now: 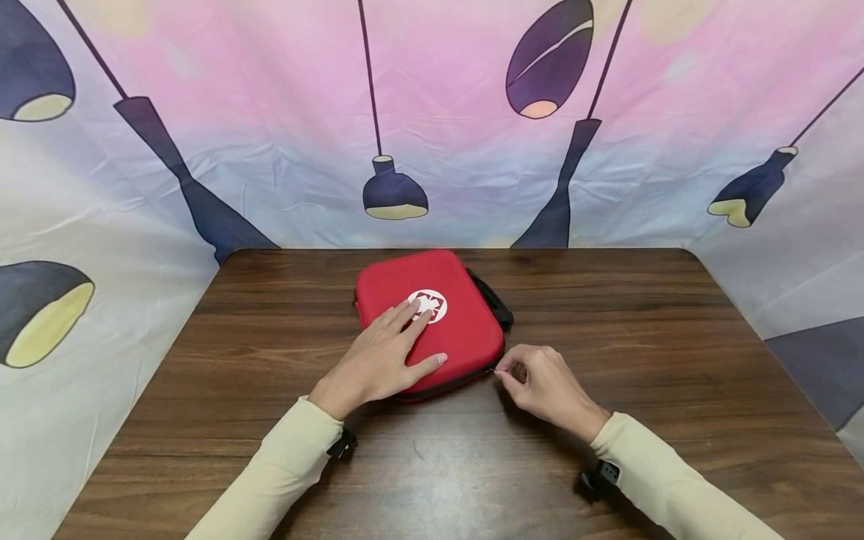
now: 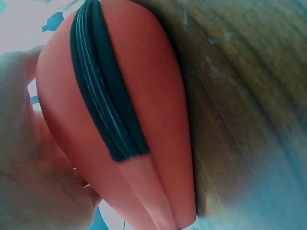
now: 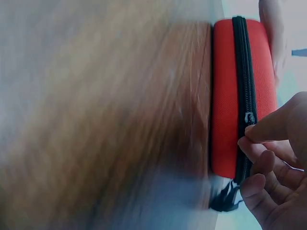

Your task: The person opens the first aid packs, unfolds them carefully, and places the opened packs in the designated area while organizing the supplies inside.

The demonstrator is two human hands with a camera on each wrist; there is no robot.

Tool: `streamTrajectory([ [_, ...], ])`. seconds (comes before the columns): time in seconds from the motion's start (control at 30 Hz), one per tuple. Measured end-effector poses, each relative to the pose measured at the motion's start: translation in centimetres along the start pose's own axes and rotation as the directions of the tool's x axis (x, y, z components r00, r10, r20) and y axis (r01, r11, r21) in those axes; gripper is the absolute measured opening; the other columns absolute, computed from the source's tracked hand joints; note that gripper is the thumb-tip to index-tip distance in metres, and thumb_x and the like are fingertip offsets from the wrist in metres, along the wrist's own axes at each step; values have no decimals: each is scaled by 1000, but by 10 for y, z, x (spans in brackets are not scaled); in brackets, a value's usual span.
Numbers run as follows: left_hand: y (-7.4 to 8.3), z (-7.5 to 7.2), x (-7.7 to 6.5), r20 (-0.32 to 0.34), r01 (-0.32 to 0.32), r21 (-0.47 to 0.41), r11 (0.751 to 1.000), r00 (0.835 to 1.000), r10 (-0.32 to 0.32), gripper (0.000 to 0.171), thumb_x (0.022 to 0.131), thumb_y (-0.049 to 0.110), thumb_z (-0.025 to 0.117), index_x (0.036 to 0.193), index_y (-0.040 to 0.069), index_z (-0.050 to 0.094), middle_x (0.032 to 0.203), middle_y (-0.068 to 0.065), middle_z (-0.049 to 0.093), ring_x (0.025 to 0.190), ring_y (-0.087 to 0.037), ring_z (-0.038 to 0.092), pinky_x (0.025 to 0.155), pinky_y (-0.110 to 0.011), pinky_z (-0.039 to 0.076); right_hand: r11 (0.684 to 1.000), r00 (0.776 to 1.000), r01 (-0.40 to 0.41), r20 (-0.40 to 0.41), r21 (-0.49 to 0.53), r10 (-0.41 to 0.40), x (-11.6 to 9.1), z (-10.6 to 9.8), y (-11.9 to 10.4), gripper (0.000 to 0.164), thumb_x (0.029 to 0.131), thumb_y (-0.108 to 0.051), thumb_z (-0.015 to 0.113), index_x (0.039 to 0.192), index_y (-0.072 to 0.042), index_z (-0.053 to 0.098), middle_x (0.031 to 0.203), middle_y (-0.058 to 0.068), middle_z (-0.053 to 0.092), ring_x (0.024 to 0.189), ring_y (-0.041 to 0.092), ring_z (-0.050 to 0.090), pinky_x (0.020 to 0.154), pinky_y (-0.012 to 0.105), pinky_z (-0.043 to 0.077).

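A red zippered first-aid case (image 1: 466, 330) with a white round emblem (image 1: 437, 306) lies at a slant on the wooden table. Spread across its lid is my left hand (image 1: 378, 360), fingertips over the emblem and thumb toward the near edge. In the left wrist view a black zipper band (image 2: 96, 86) runs along the case's side. At the near right corner my right hand (image 1: 547, 382) pinches the zipper pull between thumb and forefinger. The zipper slider (image 3: 249, 118) shows just above those fingertips in the right wrist view.
A black carry handle (image 1: 491, 300) sticks out from the case's right side. The brown table (image 1: 270, 322) extends around the case, its far edge against a cloth backdrop (image 1: 459, 135) printed with hanging lamps. Dark wrist cameras (image 1: 601, 478) sit under the pale sleeves.
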State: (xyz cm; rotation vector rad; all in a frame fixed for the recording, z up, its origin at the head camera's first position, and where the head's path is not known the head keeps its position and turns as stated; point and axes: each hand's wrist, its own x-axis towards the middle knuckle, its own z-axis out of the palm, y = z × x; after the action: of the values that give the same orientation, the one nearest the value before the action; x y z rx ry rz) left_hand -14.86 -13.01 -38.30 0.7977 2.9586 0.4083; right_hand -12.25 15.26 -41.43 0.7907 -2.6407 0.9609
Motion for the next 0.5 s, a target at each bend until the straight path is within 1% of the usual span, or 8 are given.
streamTrajectory([
  [0.2,-1,2,-1,-37,-2,7,1000,999,2,80,97,66,48,156,13,40,165,-14,26,152,-32,22,124,-46,18,999,999,-32,-13,-32,32,8,-7,12,13,82,-1,78,80,-13,73,69,-10,63,55,-3,50,49,20,46],
  [0.4,-3,3,0,-82,-11,36,999,997,14,76,97,64,51,153,13,47,159,-15,34,149,-31,29,124,-46,18,996,997,-69,-22,-54,68,18,-13,24,9,82,-2,76,80,-10,74,69,-8,65,54,0,52,50,22,46],
  [0.5,-3,4,0,-91,-7,52,999,996,11,79,96,64,51,153,9,46,158,-14,37,148,-30,31,124,-45,18,994,995,-93,-28,-58,91,24,-15,31,8,82,-2,75,81,-9,75,68,-6,67,53,1,53,49,23,46],
])
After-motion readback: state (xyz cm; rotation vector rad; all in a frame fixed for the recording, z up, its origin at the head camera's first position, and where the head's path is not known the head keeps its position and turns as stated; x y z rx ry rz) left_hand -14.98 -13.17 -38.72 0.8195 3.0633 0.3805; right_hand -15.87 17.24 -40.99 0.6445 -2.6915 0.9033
